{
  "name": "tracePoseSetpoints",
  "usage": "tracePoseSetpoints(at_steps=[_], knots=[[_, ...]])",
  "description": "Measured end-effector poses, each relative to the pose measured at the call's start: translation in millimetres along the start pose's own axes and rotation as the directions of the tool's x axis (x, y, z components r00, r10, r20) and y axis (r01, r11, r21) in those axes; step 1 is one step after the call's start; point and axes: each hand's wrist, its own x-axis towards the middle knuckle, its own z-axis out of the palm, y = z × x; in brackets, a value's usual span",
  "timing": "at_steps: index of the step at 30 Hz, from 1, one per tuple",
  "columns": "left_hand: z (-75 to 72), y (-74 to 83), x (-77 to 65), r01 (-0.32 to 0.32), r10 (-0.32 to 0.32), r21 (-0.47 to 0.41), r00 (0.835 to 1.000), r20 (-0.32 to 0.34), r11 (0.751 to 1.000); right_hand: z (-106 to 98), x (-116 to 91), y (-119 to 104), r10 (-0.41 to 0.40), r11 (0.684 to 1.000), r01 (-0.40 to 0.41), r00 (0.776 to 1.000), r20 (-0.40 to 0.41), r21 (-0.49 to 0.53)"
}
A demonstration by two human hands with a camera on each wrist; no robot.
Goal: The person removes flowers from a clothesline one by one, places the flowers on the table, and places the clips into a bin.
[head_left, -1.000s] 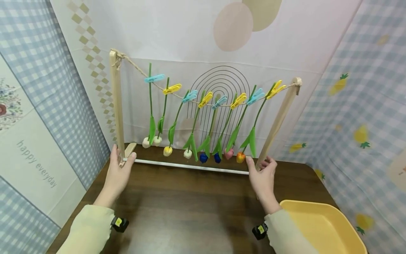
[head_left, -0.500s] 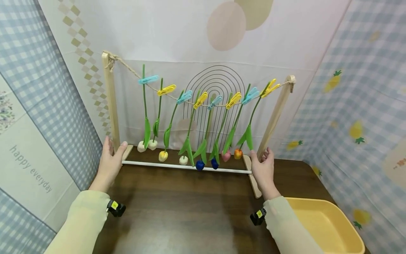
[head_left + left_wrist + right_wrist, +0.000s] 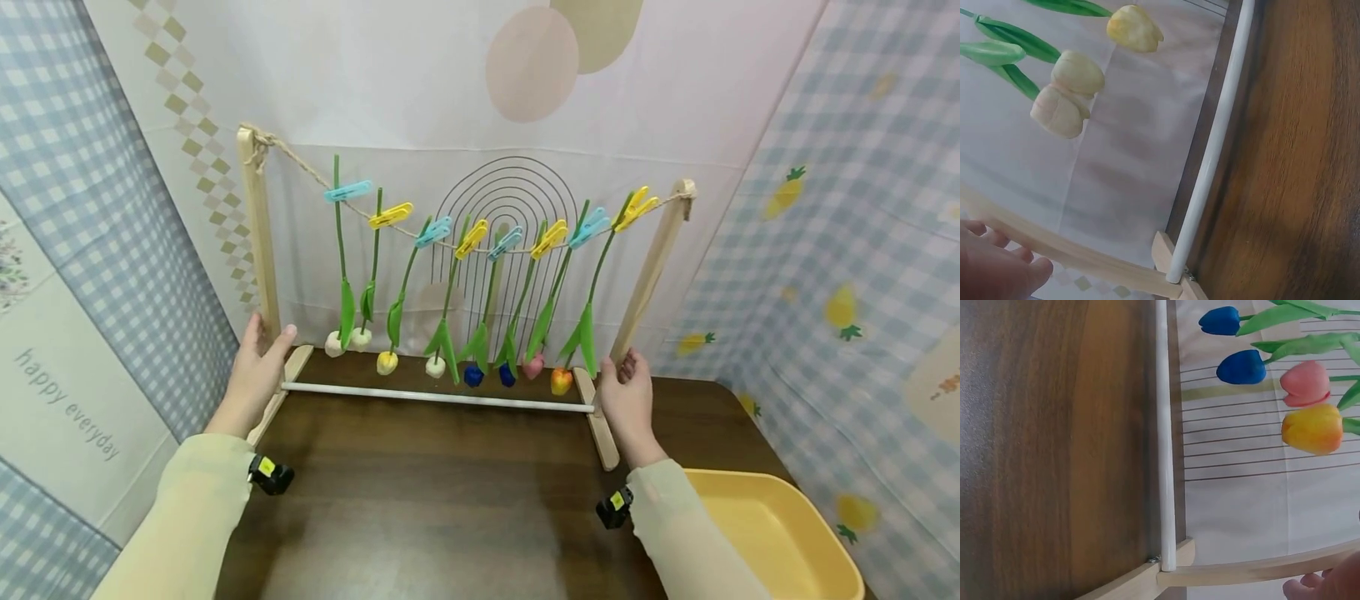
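Artificial tulips, among them an orange-yellow tulip [image 3: 1313, 429], hang upside down from blue and yellow clothespins [image 3: 471, 239] on a twine [image 3: 303, 166]. The twine joins two posts of a wooden stand [image 3: 647, 287], whose feet rest on the table. My left hand [image 3: 253, 373] is at the lower left post [image 3: 1079, 251], its thumb stretched out to the right. My right hand [image 3: 628, 405] lightly grips the lower right post, thumb on one side and fingers on the other. The hands partly hide both posts.
A white rod [image 3: 435, 397] links the stand's feet low above the brown wooden table [image 3: 420, 500]. The yellow tray [image 3: 772, 533] stands at the front right. Patterned cloth [image 3: 420, 75] hangs close behind the stand and along both sides.
Both hands have shifted slightly up the posts, so the stand's feet show more fully. The left hand's hold has loosened. The hanging tulips have swung a little, and the head view has shifted.
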Motion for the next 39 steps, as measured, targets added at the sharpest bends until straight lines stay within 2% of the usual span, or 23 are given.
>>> tracePoseSetpoints(at_steps=[7,11,16,27,33,39], knots=[[-2.1,-4.5,10.7,-0.055,0.056,0.068,0.998,-0.014,0.996,-4,7,0,-0.025,1.0,0.024,0.999,-0.024,-0.014],[-1.0,-6.6,15.4,-0.084,0.092,0.116,0.993,-0.069,0.99,-6,10,0,-0.051,0.996,0.047,0.998,-0.048,-0.074],[1.1,-9.6,21.0,-0.105,0.136,0.201,0.979,-0.15,0.974,-8,12,-1,-0.093,0.985,0.08,0.993,-0.073,-0.154],[-1.4,-14.9,35.7,-0.086,0.188,0.343,0.942,-0.277,0.936,-6,19,-5,-0.18,0.929,0.128,0.976,-0.123,-0.346],[-2.2,-13.0,35.0,-0.074,0.198,0.368,0.93,-0.311,0.927,-5,21,-3,-0.199,0.916,0.146,0.974,-0.109,-0.373],[-1.2,-9.1,32.6,-0.073,0.212,0.386,0.919,-0.332,0.919,-7,19,-3,-0.225,0.889,0.159,0.969,-0.107,-0.429]])
